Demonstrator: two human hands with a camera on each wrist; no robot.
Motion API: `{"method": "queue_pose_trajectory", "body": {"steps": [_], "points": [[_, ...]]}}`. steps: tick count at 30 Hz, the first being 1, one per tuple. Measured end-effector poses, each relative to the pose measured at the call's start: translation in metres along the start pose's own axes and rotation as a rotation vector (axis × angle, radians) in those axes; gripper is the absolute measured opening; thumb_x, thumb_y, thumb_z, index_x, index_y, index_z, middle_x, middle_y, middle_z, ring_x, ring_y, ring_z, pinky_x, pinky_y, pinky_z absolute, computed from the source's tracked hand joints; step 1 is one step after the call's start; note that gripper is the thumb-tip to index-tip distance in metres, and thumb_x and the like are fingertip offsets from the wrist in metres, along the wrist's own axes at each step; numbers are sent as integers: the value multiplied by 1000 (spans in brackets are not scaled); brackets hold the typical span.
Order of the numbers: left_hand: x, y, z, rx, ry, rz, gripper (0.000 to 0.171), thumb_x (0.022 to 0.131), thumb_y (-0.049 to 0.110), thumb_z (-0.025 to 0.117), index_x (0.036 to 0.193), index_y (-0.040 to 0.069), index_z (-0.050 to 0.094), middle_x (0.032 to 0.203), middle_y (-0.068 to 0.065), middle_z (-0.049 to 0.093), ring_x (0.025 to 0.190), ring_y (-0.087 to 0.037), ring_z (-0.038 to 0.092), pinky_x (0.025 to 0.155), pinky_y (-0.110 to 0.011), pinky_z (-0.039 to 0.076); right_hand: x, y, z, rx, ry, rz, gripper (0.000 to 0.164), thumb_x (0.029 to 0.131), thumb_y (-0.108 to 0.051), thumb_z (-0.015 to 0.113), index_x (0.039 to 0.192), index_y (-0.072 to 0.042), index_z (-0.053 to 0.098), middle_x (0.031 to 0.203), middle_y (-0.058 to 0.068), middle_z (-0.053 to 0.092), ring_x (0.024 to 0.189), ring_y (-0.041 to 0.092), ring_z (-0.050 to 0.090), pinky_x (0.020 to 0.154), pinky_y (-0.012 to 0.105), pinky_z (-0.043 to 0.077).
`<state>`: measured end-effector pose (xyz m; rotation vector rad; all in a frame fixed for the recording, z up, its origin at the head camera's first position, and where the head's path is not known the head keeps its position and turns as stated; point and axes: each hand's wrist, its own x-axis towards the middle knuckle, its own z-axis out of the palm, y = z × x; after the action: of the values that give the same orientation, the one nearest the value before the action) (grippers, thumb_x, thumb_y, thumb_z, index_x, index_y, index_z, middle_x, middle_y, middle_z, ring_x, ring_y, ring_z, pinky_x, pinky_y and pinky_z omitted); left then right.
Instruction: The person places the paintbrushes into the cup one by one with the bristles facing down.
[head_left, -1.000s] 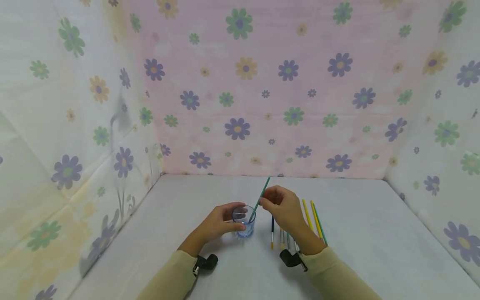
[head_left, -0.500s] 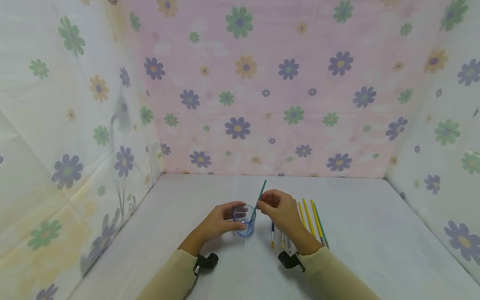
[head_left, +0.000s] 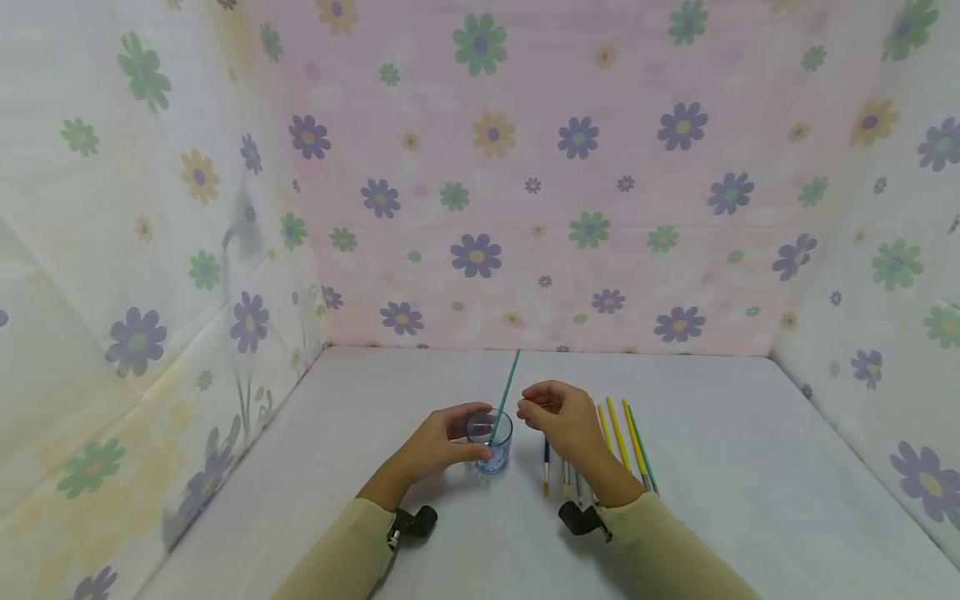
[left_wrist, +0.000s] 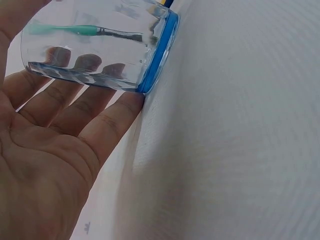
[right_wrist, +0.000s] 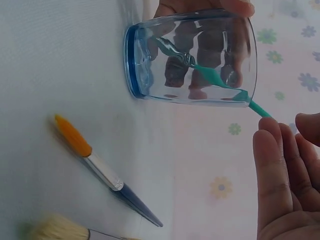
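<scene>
My left hand [head_left: 437, 446] holds a clear blue-tinted glass [head_left: 498, 460] upright on the table, thumb on the near side and fingers round the far side. A green paintbrush [head_left: 507, 385] leans inside it, bristles down and handle rising above the rim. The left wrist view shows the brush's metal collar and bristles [left_wrist: 150, 38] near the thick blue base. Just right of the glass is my right hand [head_left: 564, 422], its thumb and fingers apart in the right wrist view with nothing between them. The green handle [right_wrist: 260, 109] passes behind those fingertips there.
Several paintbrushes lie right of the glass, partly under my right wrist: a dark-blue one with orange bristles [right_wrist: 72, 135], one with pale bristles [right_wrist: 57, 229], yellow-handled ones [head_left: 618, 429] and another green one [head_left: 642, 446]. Flowered cloth walls [head_left: 480, 167] enclose the white table [head_left: 375, 392].
The green paintbrush has tipped left and now leans in the glass, released by my right hand. The right hand moved slightly down, and its fingers parted. My left hand stays on the glass.
</scene>
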<state>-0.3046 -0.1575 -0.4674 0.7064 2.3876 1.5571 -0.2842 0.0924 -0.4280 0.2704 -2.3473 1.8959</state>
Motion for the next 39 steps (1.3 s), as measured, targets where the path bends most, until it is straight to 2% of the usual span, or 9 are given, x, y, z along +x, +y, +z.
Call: {"method": "queue_pose_trajectory", "body": {"steps": [4, 10, 15, 25, 33, 39], "points": [[0, -1, 0, 2, 12, -5, 69, 85, 30, 87, 147, 26, 57, 137, 2, 67, 128, -21, 64, 115, -49, 46, 0, -3, -3, -38, -3, -20, 13, 95, -17, 76, 107, -13, 74, 98, 4, 77, 93, 24, 76, 79, 29, 64], [1, -2, 0, 7, 15, -22, 67, 84, 32, 88, 144, 33, 58, 136, 6, 67, 127, -18, 64, 115, -49, 46, 0, -11, -14, -87, -9, -47, 17, 95, -21, 76, 110, -12, 73, 101, 2, 76, 90, 17, 75, 81, 29, 63], [1, -2, 0, 14, 15, -12, 68, 83, 33, 89, 143, 33, 58, 134, 8, 68, 126, -17, 64, 115, -48, 47, 1, -18, -28, -123, -23, -63, 19, 96, -21, 76, 113, -14, 73, 107, 4, 76, 92, 18, 75, 83, 31, 63], [0, -3, -1, 17, 9, 8, 69, 83, 32, 89, 144, 32, 58, 135, 7, 68, 126, -16, 64, 115, -46, 47, 5, -28, -62, -162, -20, -37, 22, 97, -26, 75, 115, -15, 74, 111, 6, 76, 95, 22, 76, 86, 38, 64], [0, -3, -1, 3, 9, 6, 69, 83, 33, 88, 145, 28, 58, 136, 3, 68, 127, -19, 64, 114, -48, 47, 10, -25, -91, -179, -40, -16, 28, 99, -25, 72, 120, -7, 72, 117, 13, 74, 99, 22, 75, 83, 31, 64], [-1, 0, -1, -4, 7, 1, 68, 85, 30, 87, 146, 26, 58, 138, 0, 67, 129, -22, 63, 115, -50, 45, 12, -23, -109, -175, -41, 59, 33, 100, -24, 70, 124, -1, 69, 122, 18, 70, 103, 26, 74, 85, 30, 63]]}}
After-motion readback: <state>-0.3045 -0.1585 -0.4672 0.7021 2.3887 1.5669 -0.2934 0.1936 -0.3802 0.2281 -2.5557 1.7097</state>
